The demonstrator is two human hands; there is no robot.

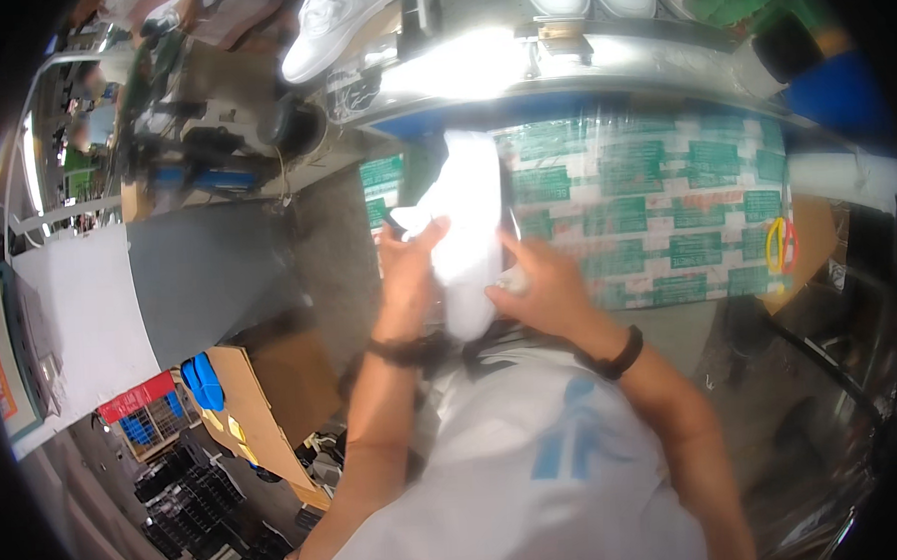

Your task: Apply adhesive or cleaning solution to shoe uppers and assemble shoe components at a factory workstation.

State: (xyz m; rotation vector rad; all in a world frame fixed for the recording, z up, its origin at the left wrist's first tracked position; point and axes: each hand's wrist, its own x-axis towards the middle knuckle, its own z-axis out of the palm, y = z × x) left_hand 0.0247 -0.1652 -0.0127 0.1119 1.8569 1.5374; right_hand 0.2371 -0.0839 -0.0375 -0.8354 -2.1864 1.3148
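A long white shoe (471,229), washed out by glare, is held upright in front of my body between both hands. My left hand (408,267) grips its left edge, the thumb lying on the white surface. On the opposite edge, my right hand (549,286) has its thumb and fingers curled in against the shoe. A small pale patch shows between the right thumb and forefinger; I cannot make out what it is. Both wrists carry dark bands. Glare hides the shoe's details.
Behind the shoe is a work surface (626,212) covered in green-and-white printed sheeting. Yellow-and-red scissor handles (782,245) lie at its right end. White shoes (342,24) stand on the far shelf. A grey-and-white table (208,270) and a cardboard panel (244,409) are at left.
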